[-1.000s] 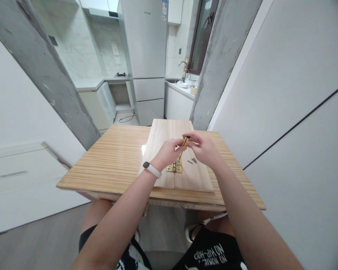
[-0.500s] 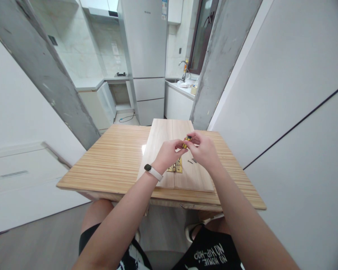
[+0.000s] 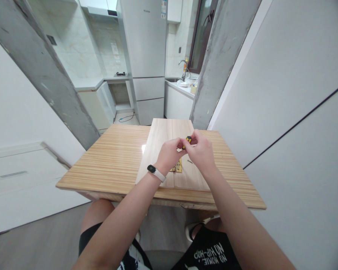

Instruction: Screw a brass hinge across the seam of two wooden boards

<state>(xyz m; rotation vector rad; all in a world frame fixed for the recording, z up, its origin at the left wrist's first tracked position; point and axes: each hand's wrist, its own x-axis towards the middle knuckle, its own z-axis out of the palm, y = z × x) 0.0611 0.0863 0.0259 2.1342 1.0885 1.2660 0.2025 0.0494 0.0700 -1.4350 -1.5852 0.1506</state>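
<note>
Above the boards, a short yellow-and-black tool handle (image 3: 187,141) is pinched between the fingers of both hands. My left hand (image 3: 170,150), with a pale-banded watch on its wrist, grips its near end. On the far end, by the black cap, the fingers of my right hand (image 3: 199,148) are closed. Fingers cover much of the handle, so its tip cannot be made out. Below my left hand, a brass-coloured hinge (image 3: 178,167) lies across the seam of two light wooden boards (image 3: 160,133), partly hidden. A small screw (image 3: 189,161) rests on the right board, near my right hand.
Beneath the boards is a striped wooden table (image 3: 118,157). Beyond its far edge stand a refrigerator (image 3: 148,41) and a counter with a sink tap (image 3: 182,63). White panels flank both sides, and my legs are below the near edge.
My right hand has turned slightly around the handle, showing more of its black cap. The left forearm has shifted a little to the right, covering more of the hinge.
</note>
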